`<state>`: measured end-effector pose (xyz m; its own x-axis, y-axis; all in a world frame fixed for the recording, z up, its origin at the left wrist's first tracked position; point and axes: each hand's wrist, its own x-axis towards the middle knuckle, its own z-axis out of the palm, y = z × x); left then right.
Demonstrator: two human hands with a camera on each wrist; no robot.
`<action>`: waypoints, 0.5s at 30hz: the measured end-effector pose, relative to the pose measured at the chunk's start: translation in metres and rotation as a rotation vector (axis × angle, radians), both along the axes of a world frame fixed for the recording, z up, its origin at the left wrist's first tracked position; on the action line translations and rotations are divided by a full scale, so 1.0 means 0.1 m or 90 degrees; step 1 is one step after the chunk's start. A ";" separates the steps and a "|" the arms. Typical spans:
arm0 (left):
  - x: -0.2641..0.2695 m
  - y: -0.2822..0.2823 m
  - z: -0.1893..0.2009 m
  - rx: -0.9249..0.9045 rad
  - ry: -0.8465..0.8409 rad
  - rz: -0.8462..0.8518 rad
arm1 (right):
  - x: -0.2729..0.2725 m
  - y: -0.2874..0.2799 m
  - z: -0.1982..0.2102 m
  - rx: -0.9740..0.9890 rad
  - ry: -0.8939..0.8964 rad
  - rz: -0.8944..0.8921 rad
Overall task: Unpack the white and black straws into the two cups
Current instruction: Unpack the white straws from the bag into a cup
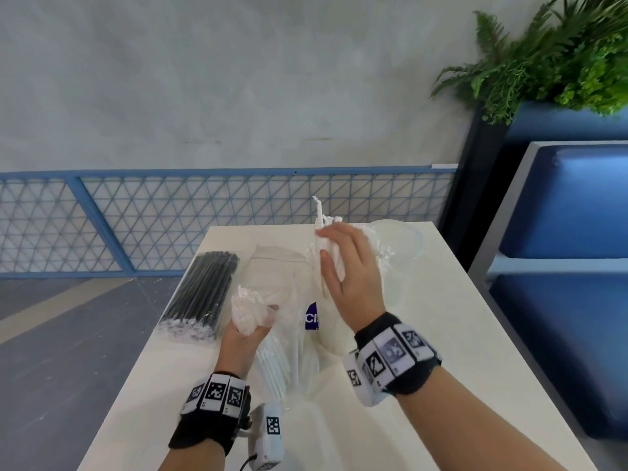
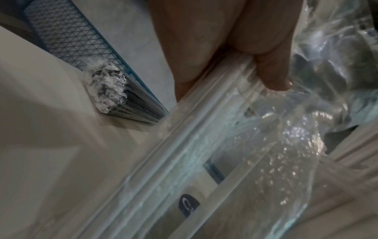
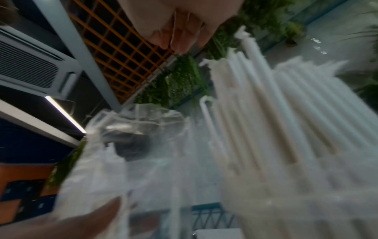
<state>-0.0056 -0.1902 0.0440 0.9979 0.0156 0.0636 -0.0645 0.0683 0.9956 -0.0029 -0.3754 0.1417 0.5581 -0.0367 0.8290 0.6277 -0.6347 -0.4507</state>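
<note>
Head view first, and the right hand [image 1: 353,270] is up above the table [image 1: 458,334], fingers and thumb curled round a bundle of white straws [image 1: 321,239], their wrapped tips poking up past the fingertips. The right wrist view shows that same bundle [image 3: 276,105] fanning out close to the lens, blurred, with a thumb [image 3: 81,221] low in the picture pressed against crinkled clear film.

Over to the left hand [image 1: 243,338]: it grips the bunched end of the clear plastic bag [image 1: 251,314], holding it lifted off the tabletop. In the left wrist view a fingertip [image 2: 274,74] presses down on the film, and a few white straws lie lengthwise inside the bag [image 2: 296,137] beneath it. The bag runs from that hand toward the right hand, and more white straws show through it below the left hand.

Behind the bag, a white cup with a blue label [image 1: 326,324] stands near the middle of the table, partly veiled by the film. A clear cup [image 1: 407,243] sits at the far right corner, just behind the right hand; whether it touches the straws cannot be made out.

The black straws [image 1: 204,294] lie in their own sealed clear pack along the left edge of the table, well apart from both hands, and the left wrist view catches the pack's crimped end [image 2: 110,90].

Both wrists wear black bands with square coded markers [image 1: 390,351]. Beyond the table, a blue mesh railing [image 1: 204,219], and a fern-like plant [image 1: 560,52] up at the right
</note>
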 end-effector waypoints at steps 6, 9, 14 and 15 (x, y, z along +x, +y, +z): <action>-0.09 0.01 0.06 0.003 -0.014 -0.026 | -0.08 0.24 -0.36 0.006 0.291 0.082; -0.10 0.03 0.05 0.010 -0.011 -0.043 | -0.07 0.25 -0.44 -0.007 0.400 0.077; -0.09 0.04 0.04 0.023 0.013 -0.063 | -0.03 0.26 -0.42 0.006 0.507 0.091; -0.09 0.03 0.04 0.030 0.014 -0.073 | -0.04 0.25 -0.42 -0.007 0.508 0.103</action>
<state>-0.0147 -0.1869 0.0477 0.9940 -0.1017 0.0397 -0.0371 0.0271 0.9989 -0.0066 -0.3505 0.0997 0.9787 0.1006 0.1792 0.2043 -0.5713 -0.7949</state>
